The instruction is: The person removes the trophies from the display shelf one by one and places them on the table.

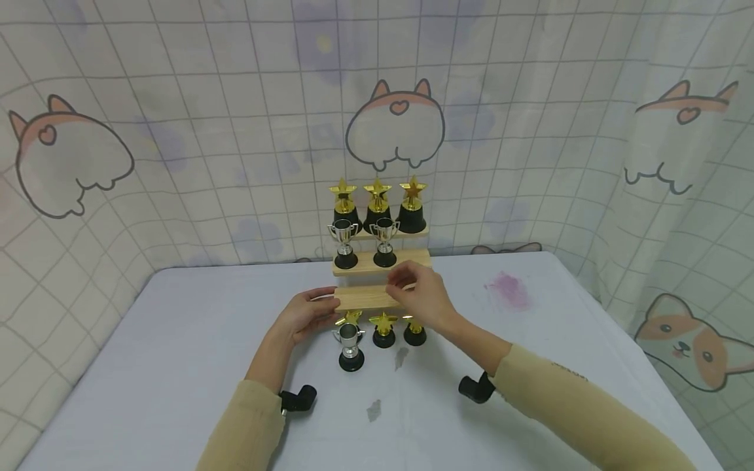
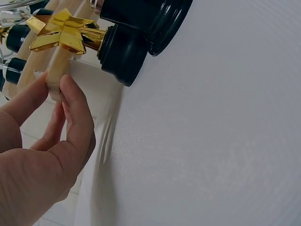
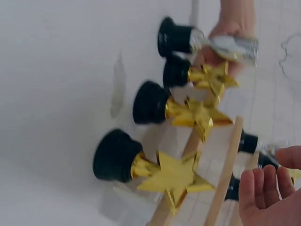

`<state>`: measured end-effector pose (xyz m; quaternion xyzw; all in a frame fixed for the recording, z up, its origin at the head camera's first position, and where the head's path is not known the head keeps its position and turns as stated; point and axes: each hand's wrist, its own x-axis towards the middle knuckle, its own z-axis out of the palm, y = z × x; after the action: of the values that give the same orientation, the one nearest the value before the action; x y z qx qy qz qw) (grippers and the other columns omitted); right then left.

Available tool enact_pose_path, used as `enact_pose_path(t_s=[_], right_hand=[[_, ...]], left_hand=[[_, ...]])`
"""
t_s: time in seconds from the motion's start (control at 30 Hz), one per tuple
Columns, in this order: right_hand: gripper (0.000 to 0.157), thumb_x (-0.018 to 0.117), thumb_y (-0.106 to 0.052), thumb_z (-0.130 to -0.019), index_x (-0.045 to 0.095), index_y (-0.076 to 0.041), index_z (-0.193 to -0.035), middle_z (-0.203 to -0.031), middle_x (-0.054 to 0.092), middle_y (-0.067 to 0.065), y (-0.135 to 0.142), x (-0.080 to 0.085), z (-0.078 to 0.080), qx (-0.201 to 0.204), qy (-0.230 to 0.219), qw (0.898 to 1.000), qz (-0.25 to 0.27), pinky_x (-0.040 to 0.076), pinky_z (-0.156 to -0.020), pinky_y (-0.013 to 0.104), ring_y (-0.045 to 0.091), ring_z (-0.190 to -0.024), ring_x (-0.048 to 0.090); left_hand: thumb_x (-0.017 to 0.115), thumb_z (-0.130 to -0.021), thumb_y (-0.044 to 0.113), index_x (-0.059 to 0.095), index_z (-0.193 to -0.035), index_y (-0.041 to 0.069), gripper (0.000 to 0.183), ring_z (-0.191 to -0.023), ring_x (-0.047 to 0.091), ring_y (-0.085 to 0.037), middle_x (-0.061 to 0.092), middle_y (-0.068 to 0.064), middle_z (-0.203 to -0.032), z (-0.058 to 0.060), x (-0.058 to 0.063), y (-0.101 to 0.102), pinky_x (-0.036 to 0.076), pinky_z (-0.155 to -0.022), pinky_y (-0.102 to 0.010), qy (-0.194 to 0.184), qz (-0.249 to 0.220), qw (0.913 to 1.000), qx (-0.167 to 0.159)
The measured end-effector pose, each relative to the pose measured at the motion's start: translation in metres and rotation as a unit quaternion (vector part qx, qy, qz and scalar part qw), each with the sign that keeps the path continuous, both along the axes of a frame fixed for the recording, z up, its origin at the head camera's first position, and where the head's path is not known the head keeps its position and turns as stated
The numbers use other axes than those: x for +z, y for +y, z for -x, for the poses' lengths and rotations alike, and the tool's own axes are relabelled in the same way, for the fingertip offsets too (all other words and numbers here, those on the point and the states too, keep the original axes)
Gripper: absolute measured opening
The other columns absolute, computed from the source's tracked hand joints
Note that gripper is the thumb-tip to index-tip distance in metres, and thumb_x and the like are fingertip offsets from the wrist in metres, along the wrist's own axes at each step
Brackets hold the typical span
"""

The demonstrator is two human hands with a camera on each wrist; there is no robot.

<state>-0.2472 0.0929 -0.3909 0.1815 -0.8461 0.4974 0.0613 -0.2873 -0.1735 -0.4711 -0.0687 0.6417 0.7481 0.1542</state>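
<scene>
My left hand pinches the left end of the lowest pale wooden board between thumb and fingers; the left wrist view shows this grip on the board end. Over the board's right part hovers my right hand, its fingers loosely bent. In the right wrist view this hand holds nothing. Close in front of the board, gold star trophies with black bases stand on the table. A silver cup trophy stands upright before the leftmost star, near my left hand.
Behind, a higher wooden board bears two silver cup trophies. Three larger gold star trophies stand on the top board. The table has a white cover, and a patterned curtain hangs around it.
</scene>
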Motion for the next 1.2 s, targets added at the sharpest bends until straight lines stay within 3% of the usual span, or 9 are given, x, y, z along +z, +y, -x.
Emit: enact_pose_path(t_s=[0.27, 0.53, 0.93, 1.2], right_hand=[[0.030, 0.073, -0.012, -0.096, 0.064, 0.001, -0.122, -0.118, 0.065, 0.015, 0.006, 0.007, 0.035, -0.057, -0.031, 0.998, 0.025, 0.055, -0.091, 0.041, 0.028, -0.109, 0.062], [0.040, 0.075, -0.015, -0.096, 0.061, 0.001, -0.131, -0.125, 0.063, 0.016, 0.003, 0.003, 0.057, -0.056, -0.053, 0.996, 0.054, 0.053, -0.096, 0.040, 0.030, -0.115, 0.058], [0.048, 0.077, -0.016, -0.094, 0.059, 0.000, -0.135, -0.126, 0.063, 0.015, -0.007, 0.002, 0.067, -0.060, -0.063, 0.995, 0.051, 0.054, -0.096, 0.039, 0.030, -0.117, 0.060], [0.041, 0.078, -0.018, -0.094, 0.063, -0.002, -0.128, -0.120, 0.065, 0.013, -0.011, 0.000, 0.072, -0.072, -0.059, 0.995, 0.026, 0.055, -0.093, 0.040, 0.028, -0.113, 0.063]], left_hand=[[0.071, -0.097, 0.004, 0.044, -0.150, -0.005, 0.060, -0.097, 0.069, -0.018, 0.058, -0.023, -0.135, -0.001, 0.000, 0.000, 0.059, -0.088, -0.031, 0.005, 0.006, 1.0000, -0.006], [0.071, -0.097, 0.004, 0.043, -0.150, -0.006, 0.060, -0.097, 0.069, -0.018, 0.058, -0.023, -0.134, -0.001, -0.002, 0.000, 0.059, -0.087, -0.031, 0.004, 0.003, 1.0000, -0.005], [0.071, -0.096, 0.003, 0.045, -0.149, -0.004, 0.059, -0.096, 0.068, -0.018, 0.059, -0.022, -0.134, 0.000, 0.000, 0.001, 0.060, -0.082, -0.028, -0.006, 0.000, 1.0000, -0.001], [0.071, -0.096, 0.002, 0.046, -0.149, -0.002, 0.058, -0.097, 0.069, -0.018, 0.058, -0.023, -0.136, -0.001, 0.000, 0.000, 0.060, -0.083, -0.028, -0.003, -0.001, 1.0000, -0.003]])
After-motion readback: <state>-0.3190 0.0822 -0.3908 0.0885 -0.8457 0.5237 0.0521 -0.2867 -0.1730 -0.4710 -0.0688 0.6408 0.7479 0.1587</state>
